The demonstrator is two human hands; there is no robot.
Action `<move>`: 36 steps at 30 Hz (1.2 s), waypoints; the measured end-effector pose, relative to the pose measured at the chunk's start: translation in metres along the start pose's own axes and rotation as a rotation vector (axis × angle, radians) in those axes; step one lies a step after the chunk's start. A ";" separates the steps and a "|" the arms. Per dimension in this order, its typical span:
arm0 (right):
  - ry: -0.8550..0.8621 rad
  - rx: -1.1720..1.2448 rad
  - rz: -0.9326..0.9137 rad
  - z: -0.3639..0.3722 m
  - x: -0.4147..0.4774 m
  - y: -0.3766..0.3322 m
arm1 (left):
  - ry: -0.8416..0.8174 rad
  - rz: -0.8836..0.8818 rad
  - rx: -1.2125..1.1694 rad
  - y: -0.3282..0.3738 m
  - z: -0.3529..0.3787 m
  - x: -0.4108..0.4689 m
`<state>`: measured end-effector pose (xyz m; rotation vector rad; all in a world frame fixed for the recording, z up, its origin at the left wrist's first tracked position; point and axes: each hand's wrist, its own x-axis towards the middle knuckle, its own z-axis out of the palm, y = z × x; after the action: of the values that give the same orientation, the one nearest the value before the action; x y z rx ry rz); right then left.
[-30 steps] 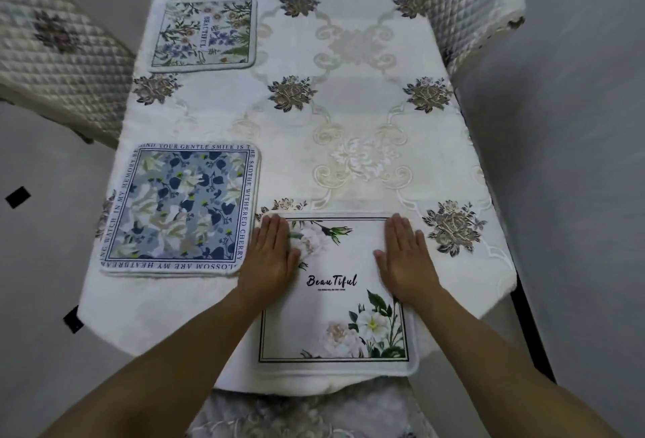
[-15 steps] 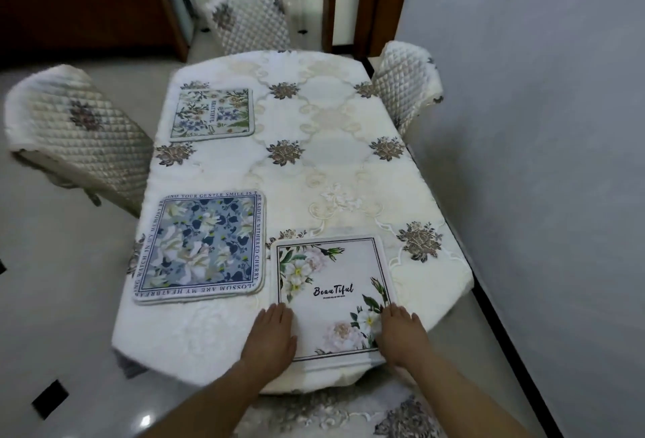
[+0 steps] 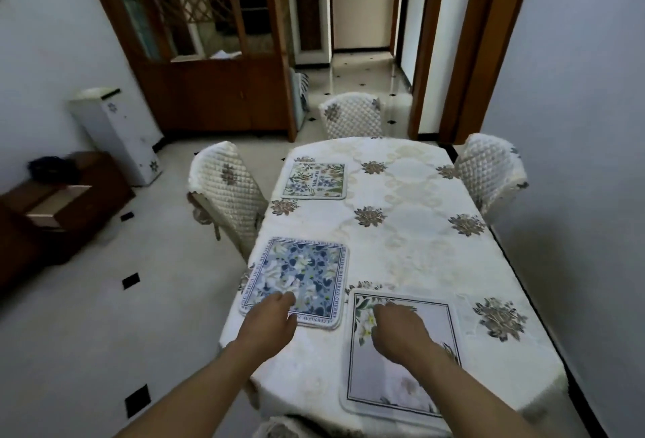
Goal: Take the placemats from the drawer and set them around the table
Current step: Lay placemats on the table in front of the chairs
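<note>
A long table (image 3: 412,256) under a cream floral cloth fills the room's middle, quilted chairs (image 3: 227,189) drawn up around it, pale tiled floor with black diamonds, a wooden cabinet (image 3: 216,53) beyond. Three placemats are down. The white floral placemat (image 3: 401,378) lies directly beneath the right hand (image 3: 398,329), which hangs over it with fingers loosely curled, gripping nothing (contact is hard to judge, the hand looks blurred). Just left of that hand, the blue floral placemat (image 3: 300,277) with its lettered border sits under the left hand (image 3: 270,319), fingers relaxed and empty at its near edge. Farther ahead of the left hand lies the green-and-blue placemat (image 3: 314,181).
</note>
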<state>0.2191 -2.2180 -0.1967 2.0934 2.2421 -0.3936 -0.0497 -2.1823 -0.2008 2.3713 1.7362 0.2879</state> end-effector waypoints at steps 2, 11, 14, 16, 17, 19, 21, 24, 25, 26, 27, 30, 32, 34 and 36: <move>0.022 -0.011 -0.037 -0.005 0.001 -0.022 | 0.019 -0.016 0.022 -0.017 -0.012 -0.008; 0.037 -0.064 -0.051 -0.007 0.049 -0.123 | -0.036 -0.020 -0.048 -0.131 -0.040 -0.017; 0.023 -0.030 -0.004 0.007 0.074 -0.166 | -0.067 0.037 -0.077 -0.188 -0.048 -0.010; 0.005 -0.011 0.046 0.020 0.084 -0.191 | -0.090 0.079 -0.100 -0.221 -0.055 -0.004; -0.007 -0.003 0.079 0.027 0.089 -0.204 | -0.096 0.092 -0.105 -0.238 -0.059 -0.001; -0.048 0.031 0.152 0.039 0.094 -0.226 | -0.102 0.110 -0.098 -0.265 -0.065 0.008; -0.085 0.070 0.224 0.047 0.095 -0.240 | -0.106 0.129 -0.092 -0.281 -0.068 0.019; -0.093 0.124 0.332 0.055 0.096 -0.251 | -0.112 0.218 -0.100 -0.286 -0.063 0.045; -0.100 0.132 0.360 0.055 0.096 -0.252 | -0.112 0.243 -0.108 -0.284 -0.060 0.054; -0.108 0.138 0.388 0.058 0.098 -0.250 | -0.120 0.270 -0.117 -0.278 -0.056 0.063; -0.119 0.145 0.418 0.058 0.100 -0.247 | -0.136 0.292 -0.120 -0.272 -0.051 0.073; -0.129 0.173 0.491 0.065 0.112 -0.235 | -0.180 0.355 -0.090 -0.252 -0.034 0.098; -0.136 0.199 0.532 0.071 0.126 -0.225 | -0.216 0.411 -0.047 -0.240 -0.024 0.118; -0.132 0.226 0.574 0.076 0.142 -0.215 | -0.225 0.482 0.023 -0.232 -0.016 0.143; -0.118 0.279 0.617 0.080 0.157 -0.207 | -0.235 0.538 0.078 -0.227 -0.010 0.169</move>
<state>-0.0097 -2.0931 -0.2757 2.6590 1.4315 -0.7825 -0.2103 -1.9535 -0.2435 2.7608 1.0059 0.0089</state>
